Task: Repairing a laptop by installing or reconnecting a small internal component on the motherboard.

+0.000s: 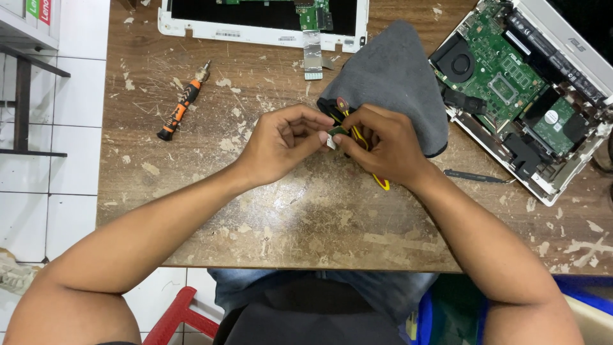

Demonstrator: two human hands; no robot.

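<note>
My left hand and my right hand meet over the middle of a worn wooden table. Between their fingertips they pinch a small green circuit board with a pale connector end. My right hand also grips a yellow-handled tool, whose tip pokes out below the palm. Red and yellow parts show beside my right thumb. A grey cloth lies just behind both hands.
An opened laptop base with green motherboard, fan and drive lies at the right. A white laptop shell with a ribbon cable is at the back. An orange-black screwdriver lies to the left, a thin dark strip to the right.
</note>
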